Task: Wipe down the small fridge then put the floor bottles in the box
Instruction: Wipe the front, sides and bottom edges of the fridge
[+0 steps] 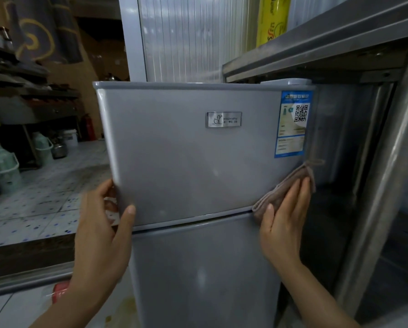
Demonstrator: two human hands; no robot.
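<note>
The small grey fridge [186, 157] fills the middle of the view, with an upper door over a lower door. My left hand [103, 223] grips the lower left corner of the upper door, thumb on the front and fingers curled behind the edge. My right hand [283, 216] lies flat, fingers straight, pressing a brown cloth [290, 185] against the upper door's lower right corner. A red-labelled bottle [60, 291] lies on the floor at the lower left, partly hidden by my left forearm.
A steel shelf unit [375, 162] stands close on the right of the fridge. A yellow roll [272, 20] sits on its top. Green thermos jugs [3, 166] and a white bucket [70, 137] stand on the tiled floor [44, 197] at the left.
</note>
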